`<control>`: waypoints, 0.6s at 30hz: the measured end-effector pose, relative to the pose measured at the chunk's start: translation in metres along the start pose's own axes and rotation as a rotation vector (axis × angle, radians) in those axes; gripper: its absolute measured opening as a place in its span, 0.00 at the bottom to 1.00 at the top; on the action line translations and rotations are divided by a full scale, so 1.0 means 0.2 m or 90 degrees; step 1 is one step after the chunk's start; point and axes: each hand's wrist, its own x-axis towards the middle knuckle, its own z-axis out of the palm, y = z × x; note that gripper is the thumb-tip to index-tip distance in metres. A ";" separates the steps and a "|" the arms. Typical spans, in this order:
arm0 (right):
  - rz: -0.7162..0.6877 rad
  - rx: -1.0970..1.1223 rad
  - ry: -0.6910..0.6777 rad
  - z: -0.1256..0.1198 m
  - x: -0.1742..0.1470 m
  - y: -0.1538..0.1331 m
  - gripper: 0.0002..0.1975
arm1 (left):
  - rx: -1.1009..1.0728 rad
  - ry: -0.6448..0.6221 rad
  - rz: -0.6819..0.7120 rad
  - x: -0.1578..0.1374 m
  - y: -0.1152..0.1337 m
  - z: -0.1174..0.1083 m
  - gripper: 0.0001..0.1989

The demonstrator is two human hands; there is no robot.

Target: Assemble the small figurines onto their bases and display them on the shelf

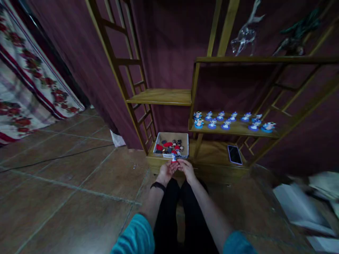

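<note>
No text, labels, brands, numbers or signs readable anywhere in view; any print too small or blurred to make out.
</note>
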 end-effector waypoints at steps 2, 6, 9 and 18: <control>-0.007 0.007 0.005 0.00 -0.01 0.00 0.18 | 0.006 -0.003 -0.005 -0.01 0.01 0.01 0.05; -0.018 0.002 0.003 0.00 -0.02 -0.02 0.17 | 0.015 -0.014 -0.004 -0.02 0.01 0.02 0.05; -0.021 -0.013 -0.006 0.00 -0.02 -0.03 0.17 | 0.020 -0.023 0.008 -0.03 0.01 0.02 0.06; -0.017 -0.046 0.002 -0.01 -0.02 -0.02 0.16 | 0.069 -0.061 0.072 -0.05 -0.02 0.04 0.11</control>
